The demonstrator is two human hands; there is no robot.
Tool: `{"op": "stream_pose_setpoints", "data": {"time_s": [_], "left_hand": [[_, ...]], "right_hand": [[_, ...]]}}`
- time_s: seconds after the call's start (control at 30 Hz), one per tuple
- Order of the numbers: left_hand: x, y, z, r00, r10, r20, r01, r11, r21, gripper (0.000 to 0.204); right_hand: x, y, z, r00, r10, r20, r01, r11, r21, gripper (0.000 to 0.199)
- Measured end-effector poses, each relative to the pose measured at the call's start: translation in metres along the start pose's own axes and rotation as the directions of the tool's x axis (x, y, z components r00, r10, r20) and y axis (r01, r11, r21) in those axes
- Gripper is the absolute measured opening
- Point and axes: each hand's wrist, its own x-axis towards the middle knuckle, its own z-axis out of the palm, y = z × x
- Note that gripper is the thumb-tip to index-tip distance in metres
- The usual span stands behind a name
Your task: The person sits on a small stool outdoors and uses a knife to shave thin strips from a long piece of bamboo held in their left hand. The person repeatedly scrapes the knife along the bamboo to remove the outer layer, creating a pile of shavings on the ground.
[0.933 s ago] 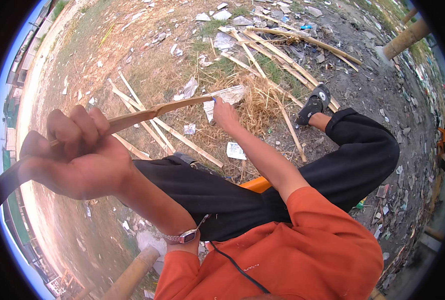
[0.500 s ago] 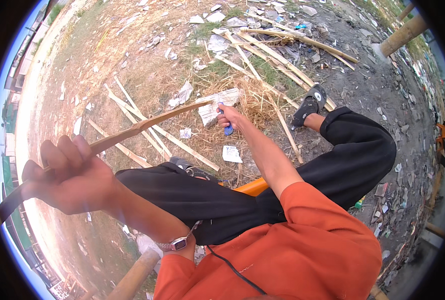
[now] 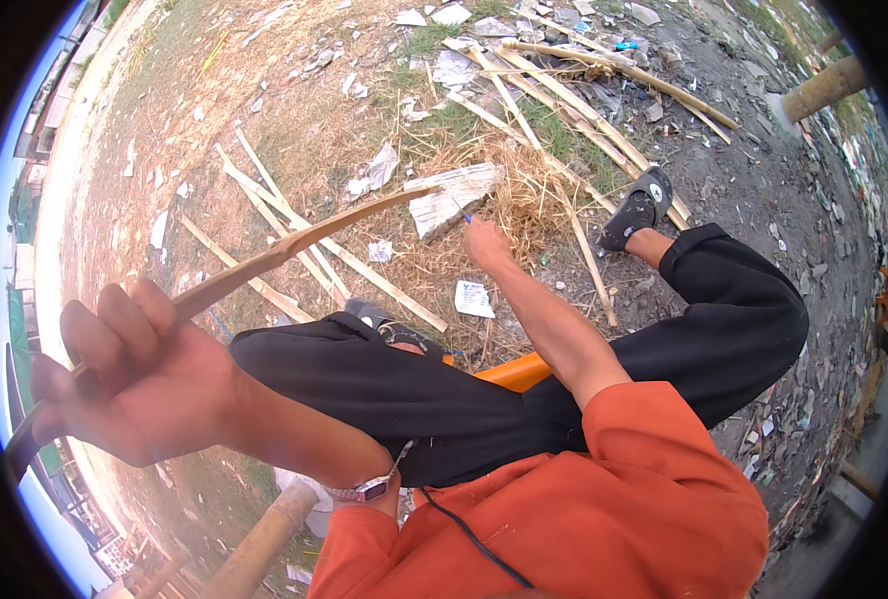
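Note:
A long bamboo strip (image 3: 304, 238) is gripped in my closed left hand (image 3: 149, 384), which is raised at the left. It slants away to the right, slightly bowed. Its far tip lies over a pale, weathered block (image 3: 436, 218) on the ground. My right hand (image 3: 488, 246) is closed around a blue-handled knife (image 3: 468, 217) beside the block's near right corner. Only a bit of blue and a thin blade show past the fingers; the rest is hidden by the hand. The knife is apart from the strip's tip.
Split bamboo strips (image 3: 364, 275) lie crossed on the ground at left, with more (image 3: 574, 115) at the far right. Straw shavings (image 3: 534, 215) surround the block. My legs flank an orange seat (image 3: 516, 373). Bamboo posts stand at far right (image 3: 825, 88) and lower left (image 3: 264, 544).
My right hand has pulled back slightly from the strip, and the knife has turned so less of its handle shows. The left hand still holds the strip. The view has shifted slightly.

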Motion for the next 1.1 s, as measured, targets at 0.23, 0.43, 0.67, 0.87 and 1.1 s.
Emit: {"op": "stream_pose_setpoints", "data": {"time_s": [0.23,0.43,0.67,0.87,1.1], "left_hand": [[0.001,-0.003,0.007,0.998,-0.012,0.062,0.014,1.000,-0.028,0.037],[0.000,0.000,0.010,0.991,-0.022,0.132,0.030,0.997,-0.065,0.038],[-0.001,-0.003,0.013,1.000,-0.002,-0.028,0.003,0.999,0.051,0.038],[0.000,-0.001,0.006,1.000,0.001,0.003,-0.001,1.000,0.026,0.035],[-0.003,0.006,0.010,0.979,-0.076,0.188,0.102,0.986,-0.130,0.032]], "right_hand": [[-0.031,-0.096,-0.079,0.985,-0.139,-0.101,0.168,0.898,0.407,0.026],[-0.009,-0.080,-0.036,0.984,-0.018,0.176,0.003,0.996,0.087,0.031],[-0.025,-0.087,-0.047,0.949,-0.240,-0.206,0.285,0.930,0.231,0.020],[-0.016,-0.081,-0.044,0.971,-0.227,-0.067,0.229,0.973,0.009,0.018],[0.042,-0.010,-0.007,0.998,0.015,-0.065,-0.018,0.999,-0.045,0.022]]}}
